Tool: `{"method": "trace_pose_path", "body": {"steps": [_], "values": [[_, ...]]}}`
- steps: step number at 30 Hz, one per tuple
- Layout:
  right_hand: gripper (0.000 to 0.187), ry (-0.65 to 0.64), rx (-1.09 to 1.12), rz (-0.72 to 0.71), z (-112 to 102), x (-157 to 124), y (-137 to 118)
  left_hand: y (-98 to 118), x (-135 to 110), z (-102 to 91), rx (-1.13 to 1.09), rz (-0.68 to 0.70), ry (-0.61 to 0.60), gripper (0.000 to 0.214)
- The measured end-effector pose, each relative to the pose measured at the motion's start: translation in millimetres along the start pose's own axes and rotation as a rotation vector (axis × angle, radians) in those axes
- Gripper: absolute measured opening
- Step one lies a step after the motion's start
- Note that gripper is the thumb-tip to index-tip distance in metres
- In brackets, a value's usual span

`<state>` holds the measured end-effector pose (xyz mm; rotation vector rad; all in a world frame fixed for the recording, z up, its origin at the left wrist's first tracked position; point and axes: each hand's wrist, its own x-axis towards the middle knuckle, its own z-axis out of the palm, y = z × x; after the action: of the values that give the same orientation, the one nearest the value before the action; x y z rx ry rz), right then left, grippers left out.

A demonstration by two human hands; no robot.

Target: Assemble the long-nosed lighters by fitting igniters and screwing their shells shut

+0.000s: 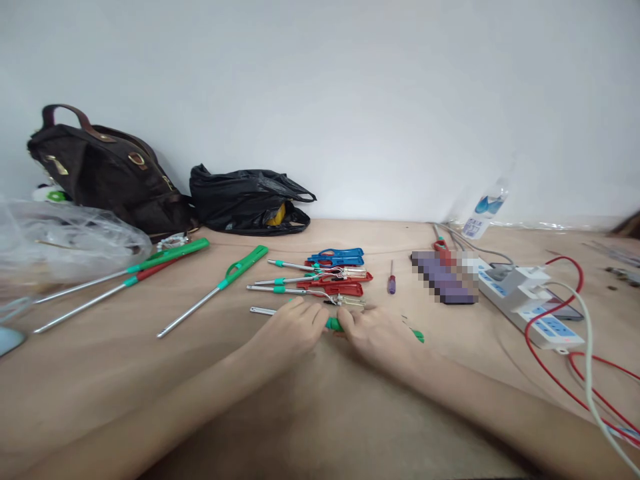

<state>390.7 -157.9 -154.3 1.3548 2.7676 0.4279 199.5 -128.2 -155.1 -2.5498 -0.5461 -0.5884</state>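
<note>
My left hand (293, 330) and my right hand (375, 333) meet low on the wooden table (310, 413), both closed around a green-handled long-nozzle lighter (334, 325). Its metal tube (263, 311) sticks out to the left of my left hand, and a bit of green handle (418, 335) shows to the right of my right hand. Just beyond my hands lie several more lighters, red (333, 287) and blue (336, 257), with metal tubes pointing left.
Three green and red long lighters (170, 257) lie to the left, one (220, 285) nearer the middle. A small purple screwdriver (391, 280), a white power strip (530, 300) with red and white cables, a brown handbag (107, 170), a black plastic bag (247, 200), a clear bag (55, 243) and a bottle (486, 210) stand around.
</note>
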Motion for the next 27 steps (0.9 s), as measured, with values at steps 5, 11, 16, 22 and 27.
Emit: {"method": "trace_pose_path", "body": {"steps": [5, 11, 16, 22, 27], "values": [[0.01, -0.008, 0.033, -0.011, 5, 1, 3, 3, 1, 0.9, 0.095, 0.044, 0.037, 0.035], [0.011, -0.018, 0.103, 0.019, 5, 1, 1, 6, 1, -2.2, 0.178, 0.072, 0.101, 0.029], [0.007, -0.041, 0.125, 0.08, -2, 5, -2, 0, 6, -7.2, 0.13, 0.079, 0.075, 0.035], [0.023, -0.064, 0.296, 0.165, -19, 5, 20, -39, -2, -14.2, 0.011, -0.016, -0.066, 0.029], [0.013, 0.027, 0.408, 0.175, -17, 0, 49, -67, -13, -14.6, -0.149, -0.192, -0.175, 0.027]]}}
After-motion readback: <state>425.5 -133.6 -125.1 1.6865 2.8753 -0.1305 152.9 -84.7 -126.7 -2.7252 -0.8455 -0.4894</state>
